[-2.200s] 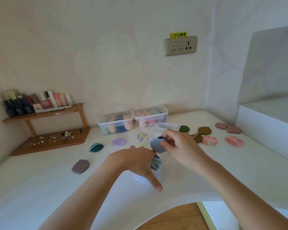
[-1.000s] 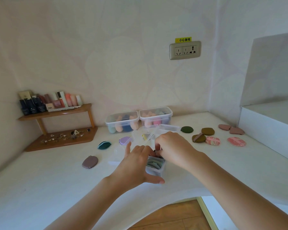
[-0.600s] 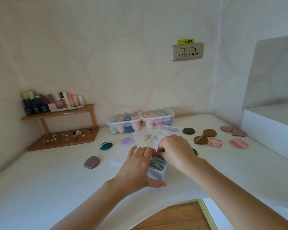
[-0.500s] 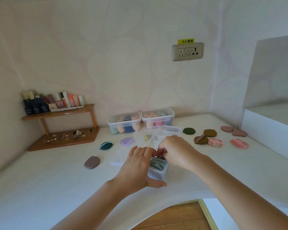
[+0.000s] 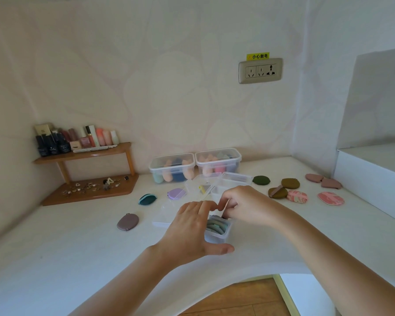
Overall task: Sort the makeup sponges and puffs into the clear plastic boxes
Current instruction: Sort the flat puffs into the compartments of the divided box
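A small clear box (image 5: pixel 222 234) near the table's front edge holds several grey-green puffs (image 5: pixel 216 225) standing on edge. My left hand (image 5: pixel 191 233) lies over the box's left side with straight fingers, its thumb stretched along the front wall. My right hand (image 5: pixel 243 206) reaches in from the far side. Its curled fingers pinch a puff at the back end of the box, with the fingertips partly hidden. Loose puffs lie around: mauve (image 5: pixel 127 221), dark teal (image 5: pixel 147 199), lilac (image 5: pixel 176 193), dark green (image 5: pixel 261 180), olive (image 5: pixel 290 183) and pink marbled (image 5: pixel 331 198).
Two lidded clear boxes of sponges (image 5: pixel 172 168) (image 5: pixel 218 164) stand at the back wall. Open clear boxes (image 5: pixel 237 179) sit just behind my hands, and a lid (image 5: pixel 163 216) lies to the left. A wooden shelf (image 5: pixel 84 153) with cosmetics fills the left corner. A white ledge (image 5: pixel 374 174) rises on the right.
My right hand carried a blue-grey puff down into the small box and keeps working at its far end. My left hand shifted from pointing downward to lying flat over the box.
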